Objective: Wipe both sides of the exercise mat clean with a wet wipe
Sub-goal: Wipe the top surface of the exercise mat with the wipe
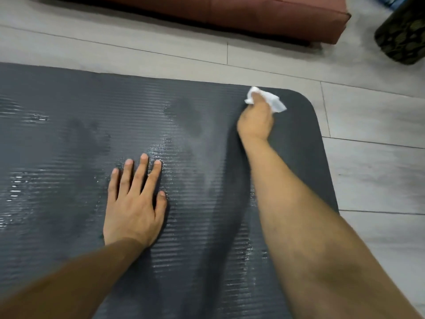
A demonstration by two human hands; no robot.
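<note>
My right hand (255, 120) is pinching the wet wipe (273, 101) near the far corner of the mat (69, 134); my left hand (135, 201) is pressing flat nearer me.

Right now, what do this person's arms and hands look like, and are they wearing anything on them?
Both forearms are bare, with no sleeves in view. The left hand and right hand have no gloves, rings, watch or bracelet showing. Fingernails are short and unpainted.

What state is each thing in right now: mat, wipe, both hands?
exercise mat: unrolled flat on the floor, ribbed side up, wet streaks glinting.
wet wipe: crumpled, pressed to the mat's far right corner.
right hand: grips the wipe.
left hand: flat on the mat, fingers spread.
</note>
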